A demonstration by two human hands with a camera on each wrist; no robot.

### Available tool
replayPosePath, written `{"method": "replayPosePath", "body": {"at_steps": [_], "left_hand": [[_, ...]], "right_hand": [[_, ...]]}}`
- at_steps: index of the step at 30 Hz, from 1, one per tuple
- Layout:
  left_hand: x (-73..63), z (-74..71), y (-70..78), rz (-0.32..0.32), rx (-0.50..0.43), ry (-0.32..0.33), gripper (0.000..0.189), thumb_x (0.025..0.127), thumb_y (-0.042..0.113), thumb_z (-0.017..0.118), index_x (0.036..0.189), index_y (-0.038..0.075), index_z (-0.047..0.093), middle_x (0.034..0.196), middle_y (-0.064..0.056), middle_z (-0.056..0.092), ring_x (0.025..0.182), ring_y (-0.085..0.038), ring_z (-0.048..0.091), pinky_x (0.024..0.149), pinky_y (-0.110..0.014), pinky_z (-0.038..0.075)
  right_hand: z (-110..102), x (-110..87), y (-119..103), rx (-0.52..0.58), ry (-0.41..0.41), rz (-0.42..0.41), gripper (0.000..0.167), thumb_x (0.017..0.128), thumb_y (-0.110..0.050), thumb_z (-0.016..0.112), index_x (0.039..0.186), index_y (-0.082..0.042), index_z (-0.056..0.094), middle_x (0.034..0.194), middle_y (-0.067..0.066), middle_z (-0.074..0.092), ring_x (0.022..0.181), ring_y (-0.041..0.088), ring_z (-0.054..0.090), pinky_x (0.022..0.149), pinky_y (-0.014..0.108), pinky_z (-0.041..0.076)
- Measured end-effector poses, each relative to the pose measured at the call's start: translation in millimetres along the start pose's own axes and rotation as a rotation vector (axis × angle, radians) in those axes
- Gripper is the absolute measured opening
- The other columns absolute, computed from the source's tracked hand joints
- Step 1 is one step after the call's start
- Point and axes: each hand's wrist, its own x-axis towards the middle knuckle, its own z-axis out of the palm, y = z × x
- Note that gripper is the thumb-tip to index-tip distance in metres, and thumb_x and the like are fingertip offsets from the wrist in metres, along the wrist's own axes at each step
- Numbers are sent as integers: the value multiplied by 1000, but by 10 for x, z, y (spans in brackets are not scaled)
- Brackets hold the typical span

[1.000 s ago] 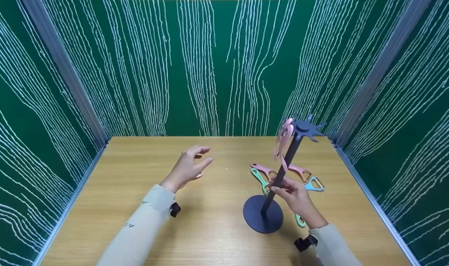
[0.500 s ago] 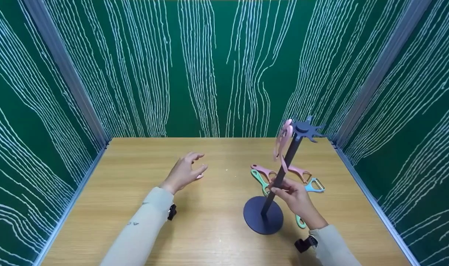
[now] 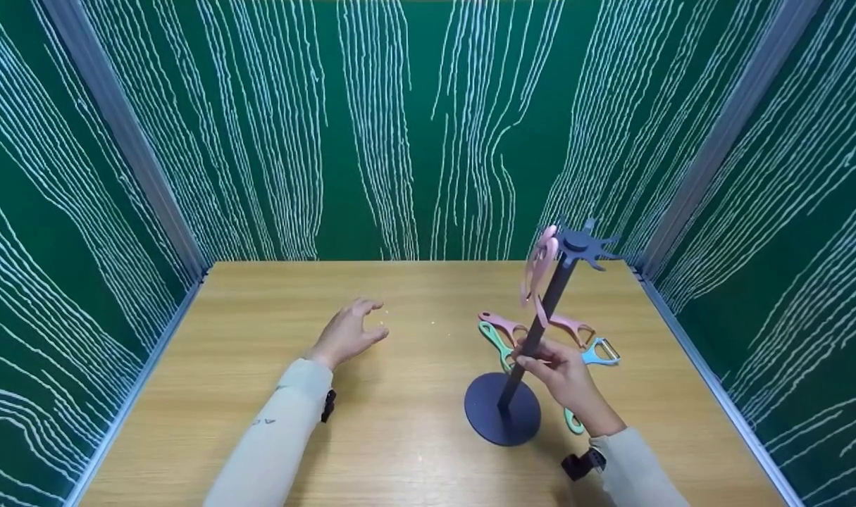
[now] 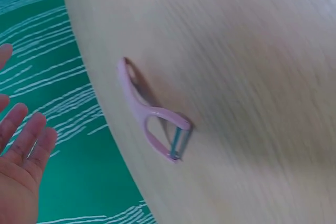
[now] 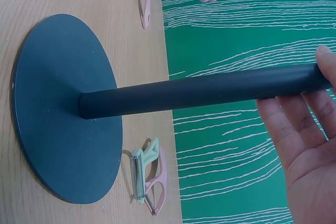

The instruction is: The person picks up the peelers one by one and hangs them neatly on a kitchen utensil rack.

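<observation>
Table (image 3: 413, 458): wood, fills the lower half of the head view.
Stand (image 5: 210, 88): dark, round base, pole crossing mid-frame in the right wrist view; pole sits between thumb and fingers.
Right hand (image 3: 567, 377): right of centre in the head view, gripping the pole.
Left hand (image 3: 344, 334): left of centre, fingers spread, released.
Loose pink peeler (image 4: 137, 104): centre of the left wrist view, on the table, right of the left fingers, no contact.
Hung pink peelers (image 3: 540, 271): stand top, upper right.
Green peeler (image 3: 495, 341), blue peeler (image 3: 592, 358): right side, near the right hand.
</observation>
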Motion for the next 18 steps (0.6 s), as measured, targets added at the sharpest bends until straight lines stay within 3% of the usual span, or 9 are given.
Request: {"method": "replayPosePath", "body": {"at_steps": [11, 18], "left_hand": [[16, 89, -252, -86, 58, -28, 63, 101, 35, 80, 153, 5, 60, 165, -20, 52, 156, -42, 46, 131, -58, 35], [-40, 138, -411, -178, 55, -61, 61, 102, 22, 79, 157, 8, 56, 166, -17, 51, 157, -40, 45, 131, -58, 34]], "right_hand": [[3, 9, 10, -5, -3, -5, 20, 100, 6, 72, 117, 15, 72, 105, 25, 80, 95, 5, 79, 87, 21, 64], [4, 3, 10, -27, 1, 10, 20, 100, 3, 73, 118, 12, 72, 106, 24, 80, 95, 6, 78, 87, 21, 64]]}}
